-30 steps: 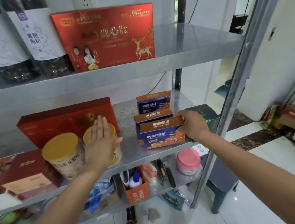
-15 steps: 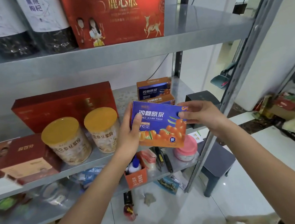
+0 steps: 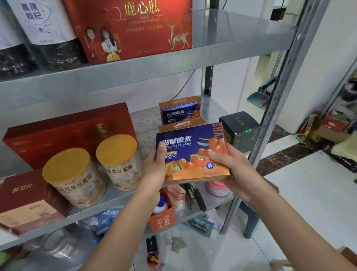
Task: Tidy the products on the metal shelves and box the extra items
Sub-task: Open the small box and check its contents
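Observation:
I hold a blue and orange juice box (image 3: 193, 149) in front of the middle metal shelf (image 3: 114, 201), lifted off it. My left hand (image 3: 154, 169) grips its left edge with the thumb on the front face. My right hand (image 3: 232, 169) grips its lower right corner. Two more boxes of the same kind (image 3: 181, 116) stand behind it on the shelf, one in front of the other.
Two gold-lidded cans (image 3: 75, 176) and red gift boxes (image 3: 70, 134) fill the shelf's left part; a dark box (image 3: 240, 129) sits at its right end. A big red box (image 3: 135, 20) and two jars stand on the top shelf. Small items crowd the lower shelf. Clutter lies on the floor at right.
My right hand lifted the front juice box off the shelf. My left hand left the gold-lidded can and took the box's left edge. The box now faces me, held slightly lower.

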Demonstrator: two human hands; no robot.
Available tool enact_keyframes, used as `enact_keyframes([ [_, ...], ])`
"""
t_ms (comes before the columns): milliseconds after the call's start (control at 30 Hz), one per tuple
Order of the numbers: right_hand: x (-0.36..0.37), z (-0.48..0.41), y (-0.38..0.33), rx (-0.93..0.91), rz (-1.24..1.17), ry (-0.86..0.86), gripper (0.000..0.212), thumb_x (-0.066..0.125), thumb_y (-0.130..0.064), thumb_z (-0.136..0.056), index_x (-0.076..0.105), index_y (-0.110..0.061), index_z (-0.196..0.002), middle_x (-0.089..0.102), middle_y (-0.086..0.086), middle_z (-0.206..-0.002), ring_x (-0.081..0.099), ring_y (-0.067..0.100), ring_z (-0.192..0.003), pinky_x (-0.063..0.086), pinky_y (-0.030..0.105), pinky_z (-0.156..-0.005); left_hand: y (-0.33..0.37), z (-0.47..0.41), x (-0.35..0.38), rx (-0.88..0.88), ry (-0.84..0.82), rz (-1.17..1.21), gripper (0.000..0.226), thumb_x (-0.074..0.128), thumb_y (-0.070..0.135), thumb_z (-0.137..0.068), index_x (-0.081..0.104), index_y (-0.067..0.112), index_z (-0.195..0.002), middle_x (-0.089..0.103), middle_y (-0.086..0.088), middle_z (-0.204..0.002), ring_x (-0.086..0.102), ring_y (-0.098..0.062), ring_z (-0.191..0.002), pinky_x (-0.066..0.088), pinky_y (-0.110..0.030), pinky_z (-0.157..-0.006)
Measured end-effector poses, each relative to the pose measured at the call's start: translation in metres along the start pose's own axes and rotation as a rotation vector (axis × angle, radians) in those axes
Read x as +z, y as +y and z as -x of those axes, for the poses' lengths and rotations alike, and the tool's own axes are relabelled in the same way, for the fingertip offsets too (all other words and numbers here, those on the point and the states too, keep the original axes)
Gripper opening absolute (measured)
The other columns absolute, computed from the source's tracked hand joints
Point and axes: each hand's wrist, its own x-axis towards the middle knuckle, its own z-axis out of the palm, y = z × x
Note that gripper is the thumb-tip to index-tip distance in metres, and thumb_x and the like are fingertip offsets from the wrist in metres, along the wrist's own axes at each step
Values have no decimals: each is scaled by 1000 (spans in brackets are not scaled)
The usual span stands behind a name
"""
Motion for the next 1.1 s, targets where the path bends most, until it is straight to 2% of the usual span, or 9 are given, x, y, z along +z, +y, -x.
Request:
enact_keyframes([
  [100,7,5,5,-110,379,184,43,76,-23,-80,55,-26,-117,73,-1,-104,71,19,-93,57,42,-85,4,6,0,141,70,-313,48,49,41,-99,38,26,-143,51,-2,-141,53,-18,-123,48,-38,-97],
  [200,22,10,7,-310,644,272,37,74,-24,-84,47,-38,-107,68,-11,-98,67,2,-90,57,34,-84,11,31,6,276,-11,-212,51,60,29,-95,42,32,-143,49,2,-137,54,-3,-111,50,-15,-83],
  [333,31,17,5,-364,568,143,61,80,-18,-77,48,-37,-125,67,-15,-102,64,-6,-91,50,9,-71,17,55,16,319,-254,19,28,65,29,-90,58,47,-111,61,4,-124,60,1,-108,50,-11,-85],
  [500,31,24,0,-94,283,-264,91,66,-14,-67,33,-45,-146,53,-11,-140,55,11,-124,52,26,-87,19,56,2,246,-227,136,49,71,42,-76,65,25,-121,72,7,-112,65,-11,-109,54,-34,-94],
  [633,39,28,6,-70,391,-254,93,72,-45,-63,26,-60,-142,25,-21,-156,29,5,-142,35,39,-113,10,51,3,253,-131,99,30,75,24,-84,67,26,-113,74,11,-97,69,-7,-95,57,-28,-83],
  [700,38,27,7,-70,440,-237,82,69,-57,-67,30,-63,-139,23,-29,-154,30,2,-140,39,32,-109,5,47,0,270,-130,78,22,74,20,-85,67,28,-104,75,13,-92,70,-5,-89,57,-22,-76],
  [833,25,12,4,-52,353,-110,44,63,-50,-87,55,-45,-131,53,-16,-135,54,-2,-114,44,18,-86,0,43,-9,250,-102,160,16,74,22,-85,65,23,-99,76,1,-92,72,-16,-86,59,-31,-72],
  [933,7,-4,4,6,402,98,57,66,-39,-85,47,-32,-139,56,-10,-135,57,8,-118,46,26,-92,-3,44,-16,222,-197,243,38,68,39,-74,63,21,-107,76,5,-95,73,-14,-86,57,-23,-65],
  [1100,-12,-11,7,209,106,-58,57,67,-34,-78,54,-11,-128,71,12,-115,71,20,-95,55,37,-90,-1,46,-20,230,-304,277,35,68,40,-85,61,19,-112,76,2,-99,73,-13,-87,54,-18,-66],
])
